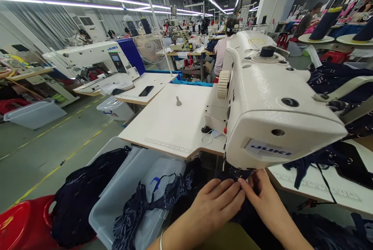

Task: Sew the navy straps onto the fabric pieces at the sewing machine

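Note:
Both hands meet below the needle end of a white JUKI sewing machine (262, 87). My left hand (217, 201) is closed over dark navy fabric (247, 212), its fingers side by side. Thumb and fingers of my right hand (260, 188) pinch the same fabric close to my left fingertips. The machine head and my hands hide most of the held piece, so its exact kind cannot be made out. To the left, a navy lace bra (132, 207) trails across a clear plastic bin (100, 213), near my left forearm.
A small grey metal piece (178, 101) lies on the white worktable (163, 122). Navy garments are heaped on a red stool (17, 223) at left. A dark phone (354, 162) and navy straps (309, 164) rest at right. Another person (221, 50) sits ahead.

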A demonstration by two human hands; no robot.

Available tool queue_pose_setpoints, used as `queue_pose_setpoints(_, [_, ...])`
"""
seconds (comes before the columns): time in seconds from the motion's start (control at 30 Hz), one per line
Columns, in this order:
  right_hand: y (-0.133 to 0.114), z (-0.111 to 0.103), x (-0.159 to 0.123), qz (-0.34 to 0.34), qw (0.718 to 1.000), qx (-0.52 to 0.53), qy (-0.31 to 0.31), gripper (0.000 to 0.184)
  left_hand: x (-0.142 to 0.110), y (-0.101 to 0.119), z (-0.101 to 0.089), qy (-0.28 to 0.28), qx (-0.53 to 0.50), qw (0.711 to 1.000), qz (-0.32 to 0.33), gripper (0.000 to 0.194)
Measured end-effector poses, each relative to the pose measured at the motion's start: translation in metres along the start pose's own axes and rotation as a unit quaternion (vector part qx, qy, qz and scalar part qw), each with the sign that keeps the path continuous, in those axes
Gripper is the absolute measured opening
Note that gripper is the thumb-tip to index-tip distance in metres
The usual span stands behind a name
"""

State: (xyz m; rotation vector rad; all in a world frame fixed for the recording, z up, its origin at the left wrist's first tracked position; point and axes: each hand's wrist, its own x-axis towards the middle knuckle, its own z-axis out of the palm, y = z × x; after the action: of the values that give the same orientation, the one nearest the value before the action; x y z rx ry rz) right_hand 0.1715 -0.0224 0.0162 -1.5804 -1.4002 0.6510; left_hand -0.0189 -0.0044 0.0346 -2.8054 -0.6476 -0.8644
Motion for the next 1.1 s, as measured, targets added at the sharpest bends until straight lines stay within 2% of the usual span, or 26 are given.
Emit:
queue_pose_setpoints(0.07, [0.005,-0.001,0.004,0.057,0.997,0.05,-0.034,0.021,0.0,-0.002,0.001,-0.046,0.002,0.999,-0.007,0.028])
queue_pose_setpoints(0.13, [0.009,-0.002,0.007,0.091,0.989,0.097,-0.065,0.029,0.0,-0.003,0.004,-0.047,0.0,0.998,-0.029,0.027])
queue_pose_setpoints(0.2, [0.011,-0.005,0.012,0.091,0.986,0.118,-0.07,0.036,0.002,-0.003,0.008,-0.041,-0.004,0.999,-0.034,0.025])
queue_pose_setpoints(0.33, [0.016,-0.011,0.027,0.064,0.996,0.052,-0.036,0.033,0.01,-0.001,0.014,-0.004,0.031,0.999,-0.045,0.022])
queue_pose_setpoints(0.43, [0.018,-0.011,0.04,0.014,0.999,-0.019,-0.026,0.03,0.015,0.003,0.017,0.017,0.063,0.996,-0.067,0.021])
queue_pose_setpoints(0.57, [0.021,-0.007,0.052,-0.051,0.997,-0.056,-0.004,0.03,0.017,0.006,0.02,0.016,0.072,0.993,-0.092,0.027])
queue_pose_setpoints(0.67, [0.024,-0.004,0.057,-0.083,0.993,-0.074,0.036,0.03,0.018,0.007,0.021,0.003,0.073,0.991,-0.109,0.033])
queue_pose_setpoints(0.77, [0.026,-0.001,0.061,-0.112,0.988,-0.091,0.051,0.025,0.019,0.008,0.022,0.003,0.078,0.99,-0.115,0.035])
queue_pose_setpoints(0.87, [0.026,0.0,0.065,-0.122,0.986,-0.099,0.048,0.021,0.02,0.009,0.023,0.012,0.083,0.99,-0.114,0.035])
queue_pose_setpoints(1.1, [0.019,-0.002,0.067,-0.132,0.985,-0.106,0.038,0.029,0.02,0.01,0.023,0.007,0.101,0.988,-0.113,0.037])
